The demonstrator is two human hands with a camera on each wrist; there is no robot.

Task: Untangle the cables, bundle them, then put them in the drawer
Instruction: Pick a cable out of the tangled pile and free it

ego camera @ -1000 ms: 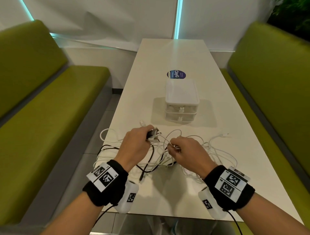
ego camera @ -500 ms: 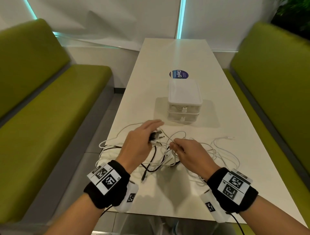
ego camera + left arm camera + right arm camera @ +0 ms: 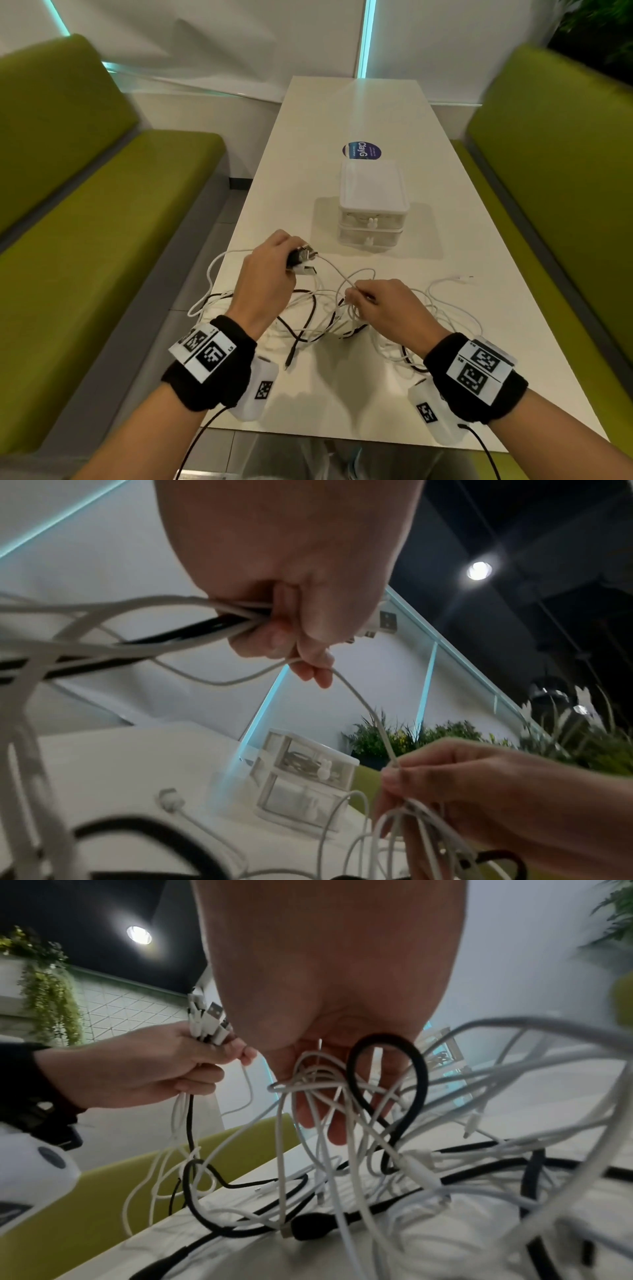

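A tangle of white and black cables (image 3: 318,318) lies on the near part of the white table (image 3: 376,113). My left hand (image 3: 270,274) is lifted over it and grips a cluster of USB plug ends (image 3: 303,262) (image 3: 383,626) (image 3: 209,1020). My right hand (image 3: 380,305) pinches one thin white cable (image 3: 369,710) that runs taut up to the left hand, with other loops hanging over its fingers (image 3: 342,1096). Behind the cables stands a small white two-drawer box (image 3: 373,205) (image 3: 304,780), both drawers closed.
Green bench seats (image 3: 85,240) flank the table on both sides (image 3: 565,171). A round blue sticker (image 3: 361,150) sits behind the drawer box. A loose white cable end (image 3: 455,279) lies to the right. The table's near edge (image 3: 376,440) is just under my wrists.
My left hand has risen and moved away from me with the plug ends, drawing the white cable taut. My right hand has stayed over the tangle, pinching the cable.
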